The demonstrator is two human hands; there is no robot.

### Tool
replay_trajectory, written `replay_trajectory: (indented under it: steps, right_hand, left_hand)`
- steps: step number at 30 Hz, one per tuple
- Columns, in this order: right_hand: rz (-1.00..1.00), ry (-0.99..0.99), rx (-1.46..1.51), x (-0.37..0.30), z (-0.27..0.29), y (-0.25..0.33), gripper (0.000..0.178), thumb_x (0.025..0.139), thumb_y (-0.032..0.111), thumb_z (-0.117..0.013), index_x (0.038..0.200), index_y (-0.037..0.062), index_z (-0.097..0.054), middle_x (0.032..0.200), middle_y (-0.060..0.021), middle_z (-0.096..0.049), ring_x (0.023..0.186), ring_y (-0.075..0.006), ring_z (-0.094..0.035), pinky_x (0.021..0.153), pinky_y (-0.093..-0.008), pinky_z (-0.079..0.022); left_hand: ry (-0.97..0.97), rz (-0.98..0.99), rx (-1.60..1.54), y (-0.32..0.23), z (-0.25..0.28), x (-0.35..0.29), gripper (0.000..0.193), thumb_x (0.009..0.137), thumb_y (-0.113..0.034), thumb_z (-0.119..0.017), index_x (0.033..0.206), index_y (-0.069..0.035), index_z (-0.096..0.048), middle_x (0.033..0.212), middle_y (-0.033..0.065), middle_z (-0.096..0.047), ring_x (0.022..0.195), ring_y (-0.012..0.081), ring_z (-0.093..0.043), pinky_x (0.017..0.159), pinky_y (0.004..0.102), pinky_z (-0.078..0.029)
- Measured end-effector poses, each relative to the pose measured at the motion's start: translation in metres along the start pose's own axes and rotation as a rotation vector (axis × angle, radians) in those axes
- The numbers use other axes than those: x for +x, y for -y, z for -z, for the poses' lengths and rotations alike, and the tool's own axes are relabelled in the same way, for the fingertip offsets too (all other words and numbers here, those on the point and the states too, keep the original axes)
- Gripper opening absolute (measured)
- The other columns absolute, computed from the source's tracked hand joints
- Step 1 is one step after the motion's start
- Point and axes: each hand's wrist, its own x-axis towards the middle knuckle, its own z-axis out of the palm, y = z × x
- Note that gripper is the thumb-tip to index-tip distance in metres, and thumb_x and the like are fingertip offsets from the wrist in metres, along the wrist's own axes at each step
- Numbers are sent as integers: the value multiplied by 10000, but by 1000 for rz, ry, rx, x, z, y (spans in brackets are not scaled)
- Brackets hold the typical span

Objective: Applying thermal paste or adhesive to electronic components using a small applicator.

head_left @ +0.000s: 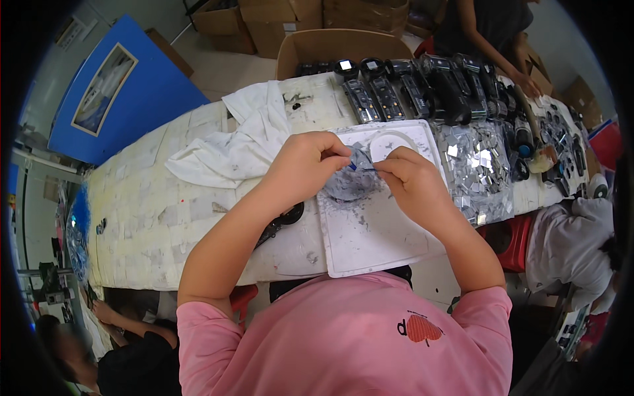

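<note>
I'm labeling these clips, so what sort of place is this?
Probably an assembly or repair workshop: black devices lined up on a covered table, small shiny squares heaped beside the white tray, and cardboard boxes behind.

Black devices (pixel 449 89) block passage beyond the hands (pixel 420 190).

Above a white tray (pixel 389 241), the left hand (pixel 305 164) pinches a small blue piece (pixel 352 166); the right hand (pixel 416 187), near to it, pinches a thin piece (pixel 368 169), too small to identify. Grey flakes (pixel 350 188) are lying in the tray. On the bench (pixel 145 198) there are also a white cloth (pixel 241 148), shiny square pieces (pixel 477 162) and black devices (pixel 450 89).
</note>
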Motion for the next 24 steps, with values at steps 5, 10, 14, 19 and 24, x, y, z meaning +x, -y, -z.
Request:
replay_trajectory:
  steps: [5,10,14,19,24]
  right_hand:
    - [40,2,-69,1,-1,4,107,824,17,-653,915,-13,-700,852,-129,-613,783,-327,-616,689,-392,-505]
    - [69,0,-95,-1,-3,6,105,813,11,-646,901,-12,-698,832,-131,-601,773,-325,-612,676,-397,-502]
    - [135,2,-153,-2,1,7,127,785,-24,-649,906,-17,-687,813,-126,-591,749,-316,-602,648,-390,-493]
    - [172,-4,-208,-6,3,9,131,777,-45,-666,905,-19,-683,796,-117,-590,726,-306,-594,625,-377,-486]
    - [163,-13,-210,-13,8,12,221,722,-35,-626,935,-13,-680,798,-119,-566,755,-302,-594,655,-384,-499]
  left_hand:
    - [-11,-19,-2,-1,-2,1,113,844,-36,-682,939,22,-696,829,72,-699,769,103,-648,700,244,-513]
    - [-60,-53,45,1,-5,3,119,842,-48,-686,941,17,-700,830,73,-702,763,100,-651,690,240,-512]
    - [-87,-25,70,6,-5,4,122,843,-49,-687,942,20,-700,831,74,-705,758,101,-653,685,239,-513]
    - [-86,6,57,11,-3,7,123,847,-50,-690,941,28,-697,834,74,-706,756,104,-656,684,238,-514]
    - [-84,31,40,8,-3,7,129,849,-56,-694,949,26,-697,831,74,-705,753,106,-657,685,239,-514]
